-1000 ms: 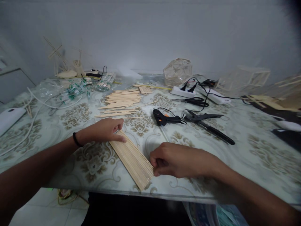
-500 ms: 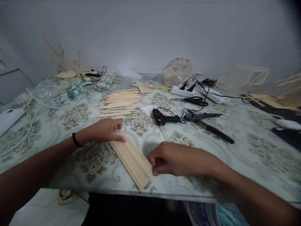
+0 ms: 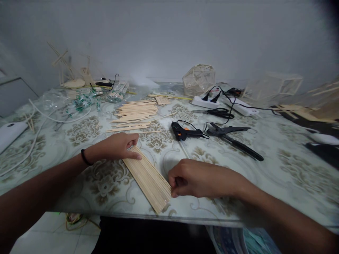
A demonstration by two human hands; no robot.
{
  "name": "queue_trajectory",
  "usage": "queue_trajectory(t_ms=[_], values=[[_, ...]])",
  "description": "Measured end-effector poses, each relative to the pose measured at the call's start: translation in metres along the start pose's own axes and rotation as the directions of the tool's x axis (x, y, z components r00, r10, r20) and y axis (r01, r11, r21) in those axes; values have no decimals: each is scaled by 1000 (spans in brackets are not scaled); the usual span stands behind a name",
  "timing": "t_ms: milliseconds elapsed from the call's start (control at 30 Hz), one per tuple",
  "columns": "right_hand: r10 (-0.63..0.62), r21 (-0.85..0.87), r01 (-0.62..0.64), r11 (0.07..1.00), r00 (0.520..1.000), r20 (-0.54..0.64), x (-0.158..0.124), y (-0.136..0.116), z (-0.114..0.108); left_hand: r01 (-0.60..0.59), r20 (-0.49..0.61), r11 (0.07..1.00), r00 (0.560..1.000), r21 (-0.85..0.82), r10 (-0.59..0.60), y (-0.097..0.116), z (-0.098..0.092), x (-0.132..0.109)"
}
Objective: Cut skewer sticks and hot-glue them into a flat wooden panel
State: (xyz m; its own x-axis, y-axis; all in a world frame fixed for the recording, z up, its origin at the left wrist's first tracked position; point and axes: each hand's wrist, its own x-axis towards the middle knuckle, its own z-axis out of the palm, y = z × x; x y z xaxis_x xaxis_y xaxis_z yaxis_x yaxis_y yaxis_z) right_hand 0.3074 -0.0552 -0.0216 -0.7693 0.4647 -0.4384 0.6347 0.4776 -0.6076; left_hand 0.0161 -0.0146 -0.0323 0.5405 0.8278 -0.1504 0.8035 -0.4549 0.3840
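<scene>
A flat panel of wooden sticks [image 3: 147,180], laid side by side, slants across the table near its front edge. My left hand [image 3: 120,145] is closed on the panel's far end, its thumb pressed on top and its fingertips partly hidden behind. At the near right corner, my right hand [image 3: 194,178] pinches the outermost stick or the panel's edge; which of these I cannot tell. Beyond the left hand lies a pile of loose wooden sticks [image 3: 136,113]. A black glue gun [image 3: 186,132] rests on its side farther off, past the right hand.
Right of the glue gun lie black-handled cutters [image 3: 234,139], with scissors [image 3: 218,112] behind. A power strip [image 3: 205,102] with plugs and cables stands near a stick-built polyhedron [image 3: 200,79]. Plastic wrapping [image 3: 82,102] and a white cable [image 3: 57,120] occupy the left side.
</scene>
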Motion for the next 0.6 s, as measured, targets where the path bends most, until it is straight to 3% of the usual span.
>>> queue_trajectory(t_ms=[600], values=[[-26, 14, 26, 1000, 1000, -3, 2, 5, 3, 6, -11, 1000, 1000, -4, -6, -1, 1, 0]])
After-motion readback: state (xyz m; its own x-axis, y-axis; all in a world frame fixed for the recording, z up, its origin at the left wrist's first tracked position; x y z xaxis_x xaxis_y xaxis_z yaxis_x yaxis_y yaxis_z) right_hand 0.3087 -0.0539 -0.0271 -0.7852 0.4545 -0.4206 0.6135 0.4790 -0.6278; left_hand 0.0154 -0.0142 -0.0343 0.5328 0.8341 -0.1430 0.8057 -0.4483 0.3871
